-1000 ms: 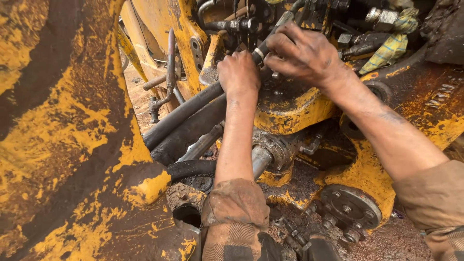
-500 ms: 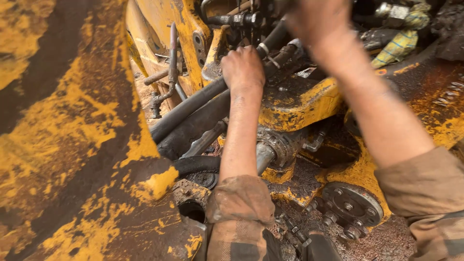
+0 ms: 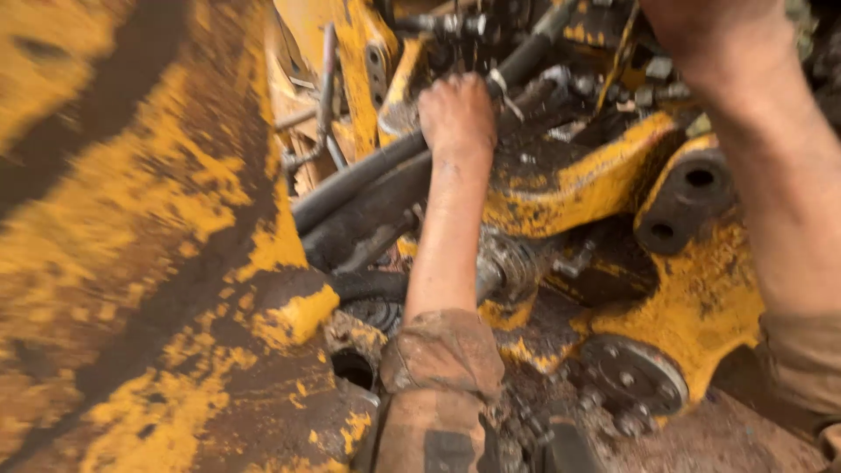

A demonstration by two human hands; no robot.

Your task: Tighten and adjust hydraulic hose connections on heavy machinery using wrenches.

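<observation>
Head view, looking down into a yellow-painted steel machine frame (image 3: 604, 180), paint worn, coated in brown grease and dirt.

Left hand (image 3: 455, 112): seen from the back, fingers curled over and reaching among the metal hose fittings (image 3: 534, 83), where the thick black rubber hoses (image 3: 368, 188) end. Whether it grips a fitting or only presses on it cannot be told; the fingertips are hidden behind the knuckles.

Right hand (image 3: 718, 39): blurred, cut off by the top edge. Open or closed cannot be told, and nothing can be seen in it. Its forearm crosses above a dark steel bracket with two round holes (image 3: 679, 197).

Below: a round bolted flange plate (image 3: 632, 375) and a dark open hole (image 3: 353, 368) in the casing, just beside the rolled brown sleeve (image 3: 442, 350).

Risks, as judged:
- Everything looks oily, so a hand may slip off a fitting and knuckles could strike the frame edges.
- The left hand sits in a tight gap between hoses and frame; pinching seems possible if a hose shifts.
- A loosened small part could drop into the open hole or the dirt.
- The sleeve could snag on bolt heads.
</observation>
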